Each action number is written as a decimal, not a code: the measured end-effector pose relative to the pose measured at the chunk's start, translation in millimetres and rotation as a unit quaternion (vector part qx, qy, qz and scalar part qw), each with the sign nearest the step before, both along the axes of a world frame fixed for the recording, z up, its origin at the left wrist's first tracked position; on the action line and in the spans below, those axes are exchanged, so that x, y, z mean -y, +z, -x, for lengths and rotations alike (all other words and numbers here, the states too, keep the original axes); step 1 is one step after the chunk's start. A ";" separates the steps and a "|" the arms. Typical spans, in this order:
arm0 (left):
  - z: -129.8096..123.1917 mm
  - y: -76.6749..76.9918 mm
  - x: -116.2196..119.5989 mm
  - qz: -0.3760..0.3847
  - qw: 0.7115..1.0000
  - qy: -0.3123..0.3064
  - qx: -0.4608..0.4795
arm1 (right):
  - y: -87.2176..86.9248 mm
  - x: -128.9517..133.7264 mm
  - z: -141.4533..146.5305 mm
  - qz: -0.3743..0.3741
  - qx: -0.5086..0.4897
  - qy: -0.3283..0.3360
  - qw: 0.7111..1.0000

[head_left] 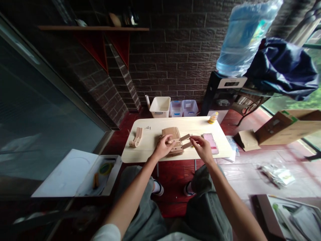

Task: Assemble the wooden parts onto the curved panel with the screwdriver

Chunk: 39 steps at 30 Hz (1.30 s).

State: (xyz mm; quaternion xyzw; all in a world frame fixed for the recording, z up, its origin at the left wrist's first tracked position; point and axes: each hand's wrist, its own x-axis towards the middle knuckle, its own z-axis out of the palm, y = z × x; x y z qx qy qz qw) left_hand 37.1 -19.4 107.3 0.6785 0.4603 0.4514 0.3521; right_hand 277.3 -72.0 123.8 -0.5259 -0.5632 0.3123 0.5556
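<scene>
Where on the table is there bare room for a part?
The table looks bare between the curved wooden piece and left hand, and along the back between the brown slab and small bottle. It is crowded at the slab, where left and right hand hold wooden parts, and tight towards the pink pad.

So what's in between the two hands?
In the head view, small wooden parts stretch between the left hand and the right hand, with something brown beneath them.
</scene>
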 end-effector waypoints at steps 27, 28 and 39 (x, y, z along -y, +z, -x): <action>6.4 -65.0 9.3 0.026 0.995 -0.035 -0.091 | -11.7 22.8 18.3 0.032 -0.041 0.045 0.998; 6.2 -66.7 9.4 0.025 0.995 -0.036 -0.087 | -10.3 23.7 19.3 0.033 -0.043 0.047 0.997; 6.3 -77.3 8.8 0.024 0.997 -0.030 -0.069 | -1.4 29.6 30.3 0.035 -0.054 0.065 0.996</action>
